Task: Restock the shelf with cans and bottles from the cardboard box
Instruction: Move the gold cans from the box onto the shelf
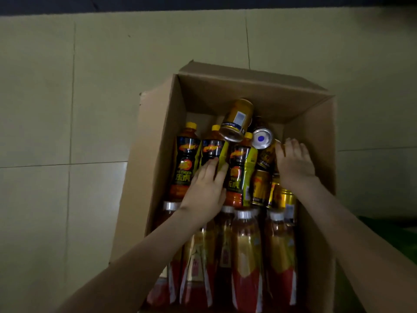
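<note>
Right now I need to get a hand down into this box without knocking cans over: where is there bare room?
Free: the far end of the cardboard box, between its far wall and the tilted gold can, and the tiled floor left of the box. Crowded: the yellow-capped bottles under the left hand, the cans by the right hand, and the white-capped bottles nearest you.

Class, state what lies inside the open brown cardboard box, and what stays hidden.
Inside the brown cardboard box: yellow-capped dark bottles, white-capped red-labelled bottles and gold cans. The left hand covers one bottle; the right hand covers cans. The box floor is hidden.
</note>
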Motion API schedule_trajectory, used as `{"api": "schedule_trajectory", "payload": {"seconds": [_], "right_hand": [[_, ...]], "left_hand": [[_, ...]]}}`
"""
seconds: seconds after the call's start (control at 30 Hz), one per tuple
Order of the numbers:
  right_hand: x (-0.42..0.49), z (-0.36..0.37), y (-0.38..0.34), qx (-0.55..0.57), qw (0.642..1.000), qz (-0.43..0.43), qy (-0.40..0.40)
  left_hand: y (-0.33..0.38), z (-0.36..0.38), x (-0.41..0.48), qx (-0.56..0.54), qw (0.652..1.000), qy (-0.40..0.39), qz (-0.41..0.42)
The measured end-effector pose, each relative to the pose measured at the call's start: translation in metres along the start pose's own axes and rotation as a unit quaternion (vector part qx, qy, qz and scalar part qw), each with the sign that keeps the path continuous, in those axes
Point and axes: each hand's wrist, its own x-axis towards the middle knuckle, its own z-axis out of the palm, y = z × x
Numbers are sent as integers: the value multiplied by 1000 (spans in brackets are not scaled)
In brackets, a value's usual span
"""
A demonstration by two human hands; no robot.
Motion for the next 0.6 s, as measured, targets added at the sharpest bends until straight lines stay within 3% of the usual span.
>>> {"api": "schedule_trajectory", "payload": {"seconds": [0.17, 0.27, 0.37, 0.43, 0.6], "right_hand": [[-3, 0, 7, 29, 998, -10, 54], [-29, -7, 5, 144, 980, -50, 128], [-63, -29, -13, 287, 929, -134, 192], [-82, -50, -34, 338, 899, -201, 191], [-90, -93, -56, 455, 820, -334, 90]], "left_hand": [[10, -8, 13, -23, 1000, -7, 13], [19, -24, 13, -157, 987, 4, -20], [31, -45, 8, -349, 935, -25, -55], [33, -57, 3, -410, 910, -50, -43], [-7, -81, -21, -380, 922, 35, -74]]}}
